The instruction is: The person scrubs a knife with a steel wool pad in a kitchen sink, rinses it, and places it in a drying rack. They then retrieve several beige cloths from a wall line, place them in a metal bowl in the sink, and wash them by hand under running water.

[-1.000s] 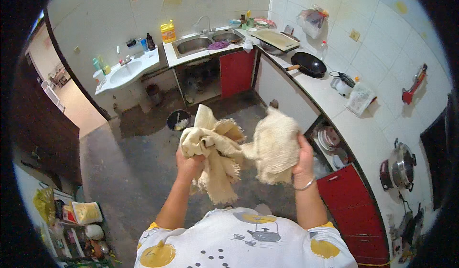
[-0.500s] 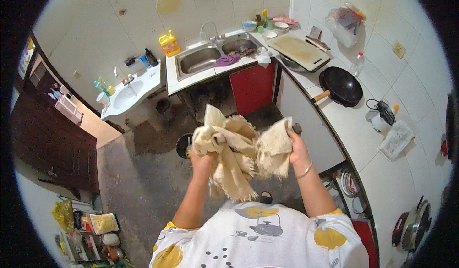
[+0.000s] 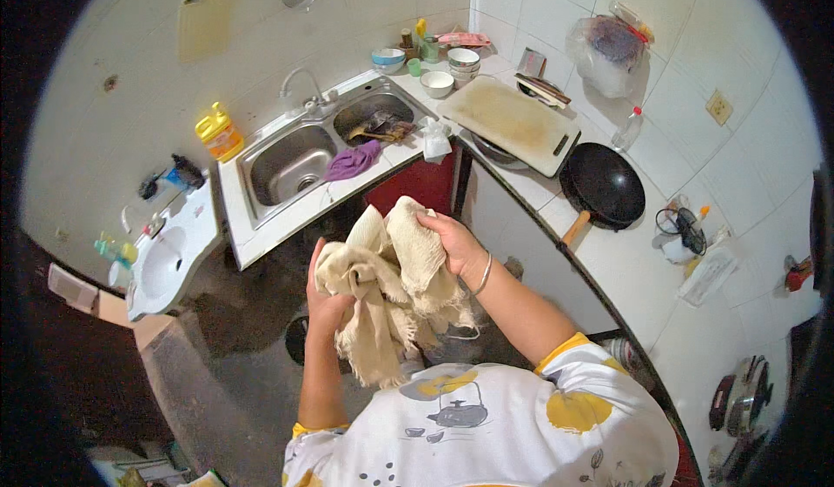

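Both hands are clamped on a bunched beige cloth [image 3: 391, 296], held in the air above the dark floor [image 3: 234, 322]: the left hand [image 3: 326, 300] grips its lower folds, the right hand [image 3: 452, 244] its top. It hangs in front of the desk's sink [image 3: 287, 165] edge, near the red cabinet door [image 3: 417, 187].

Steel double sink [image 3: 306, 152], yellow bottle [image 3: 219, 132], cutting board [image 3: 512, 119], black wok [image 3: 605, 185].
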A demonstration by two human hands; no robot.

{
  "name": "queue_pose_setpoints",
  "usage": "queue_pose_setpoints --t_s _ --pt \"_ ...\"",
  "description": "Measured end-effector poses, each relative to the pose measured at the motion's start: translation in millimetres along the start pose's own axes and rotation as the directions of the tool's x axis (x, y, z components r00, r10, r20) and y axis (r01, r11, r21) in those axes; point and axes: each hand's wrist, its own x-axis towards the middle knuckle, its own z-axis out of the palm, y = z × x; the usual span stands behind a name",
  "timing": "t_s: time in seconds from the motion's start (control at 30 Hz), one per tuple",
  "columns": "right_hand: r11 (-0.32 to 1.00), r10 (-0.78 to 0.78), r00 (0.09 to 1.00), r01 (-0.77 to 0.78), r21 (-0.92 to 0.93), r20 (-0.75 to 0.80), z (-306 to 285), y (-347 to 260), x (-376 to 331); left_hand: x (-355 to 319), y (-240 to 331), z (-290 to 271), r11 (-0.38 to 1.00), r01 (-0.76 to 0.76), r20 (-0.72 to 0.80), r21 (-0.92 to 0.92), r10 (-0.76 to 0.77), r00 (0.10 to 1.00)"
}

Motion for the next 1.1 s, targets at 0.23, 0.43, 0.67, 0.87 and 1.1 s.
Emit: queue_pose_setpoints --t_s 0.23,0.43,0.67,0.87,1.1 --pt "0.975 -0.214 0.957 0.196 -0.107 -0.196 -17 -67 41 146 -19 21 0.975 0.148 0.302 -0.167 -0.092 0.949" --pt "0.97 -0.237 0.958 0.242 0.012 -0.162 -54 -114 75 231 -20 81 0.969 0.227 0.671 -0.098 -0.104 0.734" --pt "0.907 -0.181 0.979 0.129 0.401 0.094 -78 -160 134 288 -34 172 0.964 0.267 0.766 0.013 -0.181 0.617" --pt "0.907 -0.173 0.984 0.146 0.395 0.033 -105 -185 160 316 -33 207 0.951 0.127 0.644 0.282 -0.286 0.71" --pt "0.932 -0.3 0.946 0.318 0.174 -0.124 -105 -198 169 337 -82 191 0.946 0.001 0.528 0.325 -0.182 0.829"
